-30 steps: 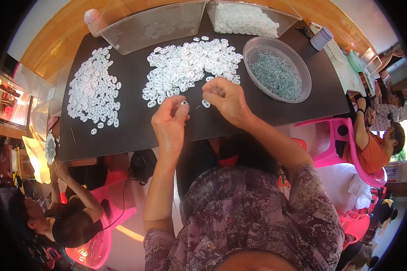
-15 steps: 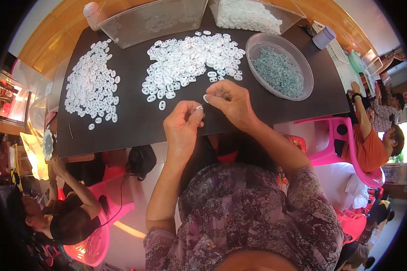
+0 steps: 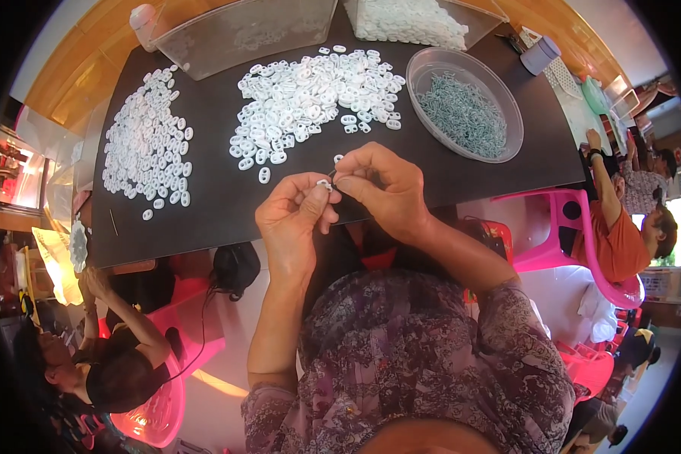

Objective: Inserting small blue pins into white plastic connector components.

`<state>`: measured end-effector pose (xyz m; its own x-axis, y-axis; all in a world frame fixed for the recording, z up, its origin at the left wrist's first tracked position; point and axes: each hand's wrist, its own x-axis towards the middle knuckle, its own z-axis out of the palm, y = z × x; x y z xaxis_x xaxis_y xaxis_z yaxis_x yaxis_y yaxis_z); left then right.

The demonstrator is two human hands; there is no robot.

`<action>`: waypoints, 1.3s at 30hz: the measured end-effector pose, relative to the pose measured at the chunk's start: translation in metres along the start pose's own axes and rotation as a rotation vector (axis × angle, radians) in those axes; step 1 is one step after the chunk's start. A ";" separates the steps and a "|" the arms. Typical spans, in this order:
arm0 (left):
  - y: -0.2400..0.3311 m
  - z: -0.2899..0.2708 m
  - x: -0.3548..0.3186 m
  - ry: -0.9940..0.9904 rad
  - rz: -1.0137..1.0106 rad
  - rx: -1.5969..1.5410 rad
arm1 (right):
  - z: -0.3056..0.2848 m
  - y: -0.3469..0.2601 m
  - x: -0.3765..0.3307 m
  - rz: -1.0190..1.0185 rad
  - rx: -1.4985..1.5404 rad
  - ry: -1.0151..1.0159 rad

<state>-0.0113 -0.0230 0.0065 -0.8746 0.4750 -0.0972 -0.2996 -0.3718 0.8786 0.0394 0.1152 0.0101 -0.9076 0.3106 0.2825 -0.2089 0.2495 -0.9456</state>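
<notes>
Pinching a small white two-holed oval piece, the left hand is gripping it between thumb and forefinger, just above the front edge of the table. The right hand is meeting it from the side, thumb and fingertips bunching right beside the piece; they are hiding their own grip, so I cannot tell whether they are closing on anything. Just beyond the right fingers, a loose white oval is lying on the tabletop.

From where I am watching, a large heap of white ovals is spreading across the middle, between the hands and the far edge. A second heap is lying along the left edge, and a thin rod is resting near the front left corner. Toward the right edge, a round clear tub is holding many small grey-green metal fasteners. Along the far edge I am seeing two clear bins: the left bin and the right bin, which is carrying more white pieces. A lavender-lidded container is standing near the far right corner.
</notes>
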 end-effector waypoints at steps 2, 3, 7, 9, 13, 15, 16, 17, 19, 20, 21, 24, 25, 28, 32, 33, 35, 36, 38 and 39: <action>0.000 0.000 -0.001 0.023 0.010 0.018 | 0.002 0.002 0.000 -0.039 -0.031 0.022; 0.000 0.000 -0.002 0.025 0.010 0.017 | 0.004 0.002 -0.001 -0.032 0.003 0.030; -0.002 0.001 -0.003 0.040 0.016 0.049 | 0.009 0.002 -0.002 0.013 0.142 0.028; -0.002 0.001 -0.005 0.053 0.019 0.056 | 0.010 0.005 -0.003 0.013 0.158 0.025; -0.001 0.002 -0.007 0.076 0.029 0.111 | 0.011 0.009 -0.004 0.003 0.131 0.017; -0.002 0.003 -0.008 0.079 0.038 0.124 | 0.010 0.013 -0.004 -0.013 0.113 0.013; -0.003 0.002 -0.008 0.077 0.051 0.125 | 0.010 0.013 -0.005 -0.029 0.095 0.011; -0.003 0.002 -0.009 0.076 0.063 0.127 | 0.011 0.013 -0.005 -0.029 0.096 0.009; -0.003 0.003 -0.010 0.082 0.063 0.128 | 0.014 0.010 -0.005 0.001 0.168 0.026; -0.003 0.003 -0.010 0.086 0.062 0.129 | 0.014 0.010 -0.005 0.001 0.168 0.024; -0.003 0.003 -0.011 0.087 0.063 0.129 | 0.014 0.010 -0.006 -0.004 0.170 0.022; -0.004 0.005 -0.011 0.088 0.070 0.125 | 0.015 0.011 -0.007 -0.007 0.173 0.028; -0.005 0.007 -0.012 0.111 0.099 0.128 | 0.016 0.012 -0.007 -0.006 0.173 0.036; -0.012 0.011 -0.015 0.165 0.198 0.191 | 0.020 0.015 -0.008 -0.071 0.090 0.035; -0.013 0.008 -0.014 0.182 0.193 0.127 | 0.017 0.007 -0.005 0.001 0.012 -0.035; -0.012 0.008 -0.013 0.183 0.193 0.125 | 0.018 0.005 -0.004 0.020 0.054 -0.024; -0.010 0.007 -0.011 0.201 0.182 0.094 | 0.018 0.007 -0.003 0.038 0.095 -0.016; -0.009 0.007 -0.011 0.202 0.184 0.093 | 0.017 0.011 -0.001 -0.021 0.012 -0.027; -0.008 0.008 -0.011 0.209 0.206 0.094 | 0.018 0.013 -0.001 -0.079 -0.072 -0.040; -0.009 0.008 -0.012 0.211 0.207 0.093 | 0.020 0.012 -0.001 -0.057 -0.067 -0.017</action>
<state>0.0046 -0.0187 0.0035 -0.9761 0.2174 0.0016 -0.0796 -0.3643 0.9279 0.0304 0.0994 -0.0046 -0.9012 0.2784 0.3322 -0.2362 0.3274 -0.9149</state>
